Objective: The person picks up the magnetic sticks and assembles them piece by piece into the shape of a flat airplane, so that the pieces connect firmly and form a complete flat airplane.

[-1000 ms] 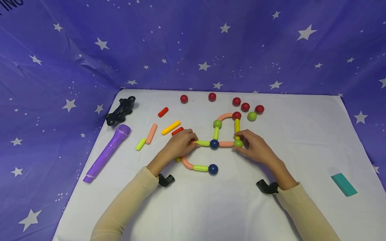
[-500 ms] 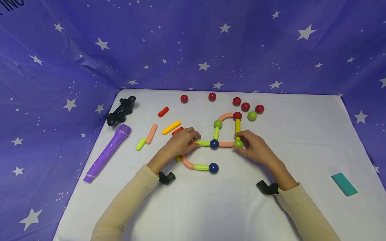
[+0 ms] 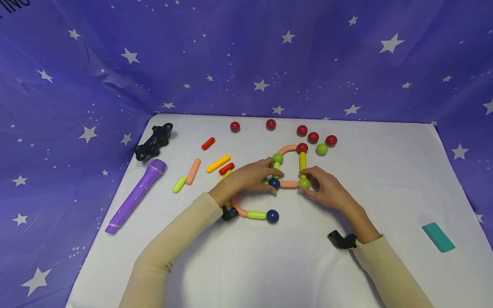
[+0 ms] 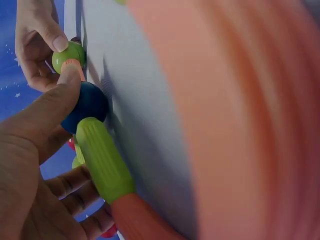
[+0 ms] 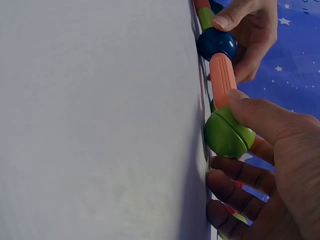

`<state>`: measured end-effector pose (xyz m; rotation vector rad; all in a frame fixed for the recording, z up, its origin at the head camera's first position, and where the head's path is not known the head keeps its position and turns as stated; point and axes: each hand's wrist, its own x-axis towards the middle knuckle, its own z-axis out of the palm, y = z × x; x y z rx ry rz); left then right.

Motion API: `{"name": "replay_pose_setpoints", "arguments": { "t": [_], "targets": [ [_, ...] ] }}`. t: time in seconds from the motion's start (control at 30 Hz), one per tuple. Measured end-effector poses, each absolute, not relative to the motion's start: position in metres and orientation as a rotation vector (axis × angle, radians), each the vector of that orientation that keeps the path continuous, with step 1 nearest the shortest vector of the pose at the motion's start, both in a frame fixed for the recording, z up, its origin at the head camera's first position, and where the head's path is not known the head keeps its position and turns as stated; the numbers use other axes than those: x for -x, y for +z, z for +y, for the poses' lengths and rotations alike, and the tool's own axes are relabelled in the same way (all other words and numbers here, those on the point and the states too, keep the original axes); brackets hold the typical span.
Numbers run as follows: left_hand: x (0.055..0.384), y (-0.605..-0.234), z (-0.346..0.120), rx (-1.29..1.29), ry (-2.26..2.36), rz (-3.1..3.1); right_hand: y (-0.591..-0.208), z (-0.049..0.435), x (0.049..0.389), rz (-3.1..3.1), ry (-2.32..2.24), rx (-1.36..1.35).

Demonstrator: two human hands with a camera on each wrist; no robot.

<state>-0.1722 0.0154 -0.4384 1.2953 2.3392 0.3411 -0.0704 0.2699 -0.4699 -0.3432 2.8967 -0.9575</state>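
A shape of coloured rods and balls lies on the table. My left hand (image 3: 254, 175) pinches its dark blue ball (image 4: 91, 107) between thumb and fingers. A ribbed lime rod (image 4: 104, 157) runs from that ball towards my left wrist. At the shape's near right corner my right hand (image 3: 327, 186) pinches a green ball (image 5: 227, 132), fingers around its far side. A straight peach rod (image 3: 289, 184) joins these two balls. From the green ball a yellow rod (image 3: 303, 160) leads up to a red ball (image 3: 302, 148); a curved peach rod (image 3: 287, 149) links that to another green ball (image 3: 277, 158).
Nearer me, a lime rod (image 3: 256, 215) ends in a blue ball (image 3: 272, 216). Loose rods, among them a yellow-orange one (image 3: 218, 163), lie to the left, beside a purple tube (image 3: 136, 196) and a black toy-like object (image 3: 154, 142). Several red balls line the back. A teal block (image 3: 439, 237) lies right.
My left hand has moved right along the shape, from the lime rod's left end to the dark blue ball. My right hand has stayed on the green ball.
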Motion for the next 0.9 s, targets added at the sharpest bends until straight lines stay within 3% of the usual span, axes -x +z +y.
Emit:
{"name": "replay_pose_setpoints", "arguments": {
  "t": [0.7,0.9],
  "targets": [
    [0.175,-0.442,0.013,-1.247,0.387,2.377,-0.468,0.27,0.071,2.878,-0.948,0.315],
    [0.183,-0.434,-0.01,-1.181,0.498,2.448,-0.469,0.27,0.069,2.877,-0.962,0.317]
  ]
}}
